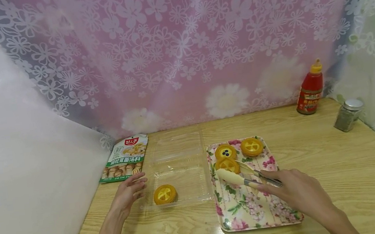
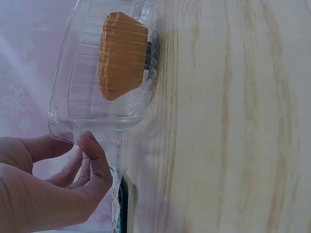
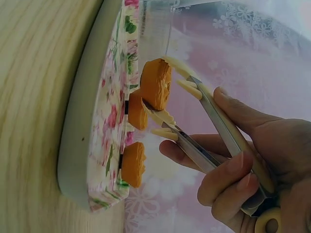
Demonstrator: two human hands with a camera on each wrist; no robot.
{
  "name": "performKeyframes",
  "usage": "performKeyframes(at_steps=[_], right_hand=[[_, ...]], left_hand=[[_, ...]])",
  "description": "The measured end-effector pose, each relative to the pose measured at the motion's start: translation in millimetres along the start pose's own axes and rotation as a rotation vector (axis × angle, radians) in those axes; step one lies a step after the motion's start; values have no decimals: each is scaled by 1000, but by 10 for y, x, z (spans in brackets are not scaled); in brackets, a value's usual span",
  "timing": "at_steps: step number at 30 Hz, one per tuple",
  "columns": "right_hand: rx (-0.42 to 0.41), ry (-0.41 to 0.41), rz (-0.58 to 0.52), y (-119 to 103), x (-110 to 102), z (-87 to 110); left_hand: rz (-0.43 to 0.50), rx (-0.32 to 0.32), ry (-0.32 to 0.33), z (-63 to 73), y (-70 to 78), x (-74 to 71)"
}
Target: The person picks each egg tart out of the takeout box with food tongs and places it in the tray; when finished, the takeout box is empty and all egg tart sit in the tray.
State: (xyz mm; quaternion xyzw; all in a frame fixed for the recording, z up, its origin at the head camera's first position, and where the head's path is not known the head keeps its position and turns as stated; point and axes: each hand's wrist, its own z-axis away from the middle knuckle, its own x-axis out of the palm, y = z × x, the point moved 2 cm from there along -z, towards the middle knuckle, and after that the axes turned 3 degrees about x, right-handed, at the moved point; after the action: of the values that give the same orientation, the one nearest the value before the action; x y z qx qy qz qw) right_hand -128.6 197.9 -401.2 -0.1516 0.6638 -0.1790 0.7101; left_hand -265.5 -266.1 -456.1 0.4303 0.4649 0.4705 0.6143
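My right hand grips a pair of tongs with cream-coloured tips. Between those tips is an egg tart, raised above the flowered tray. In the head view it overlaps a tart with dark berries; another tart sits at the tray's far right. My left hand is at the left edge of a clear plastic container, thumb and a finger pinching its rim in the left wrist view. One egg tart lies in the container's near left corner.
The container's lid lies folded back towards the wall. A green and white food packet is beyond my left hand. At the back right stand a red sauce bottle and a spice jar. A floral curtain hangs behind the table.
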Motion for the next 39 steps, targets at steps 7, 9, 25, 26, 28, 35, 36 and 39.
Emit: performKeyframes(at_steps=[7,9,25,26,28,35,36,39], right_hand=[[14,-4,16,83,10,5],[12,-1,20,92,15,3],[1,-24,37,107,47,-30],[-3,-22,37,107,45,-31],[-7,-22,36,102,43,-26],[-2,-31,43,96,33,-29],[3,-33,44,96,30,-27],[17,-36,45,101,14,-17]], left_hand=[[5,1,-3,4,0,-4],[4,1,-4,2,-2,-7],[-3,-2,3,5,-8,3],[-4,-2,2,5,-9,3],[-7,-3,2,5,-8,2],[-4,-4,8,6,-1,5],[-4,-4,8,7,-1,5],[-3,-2,6,8,0,7]])
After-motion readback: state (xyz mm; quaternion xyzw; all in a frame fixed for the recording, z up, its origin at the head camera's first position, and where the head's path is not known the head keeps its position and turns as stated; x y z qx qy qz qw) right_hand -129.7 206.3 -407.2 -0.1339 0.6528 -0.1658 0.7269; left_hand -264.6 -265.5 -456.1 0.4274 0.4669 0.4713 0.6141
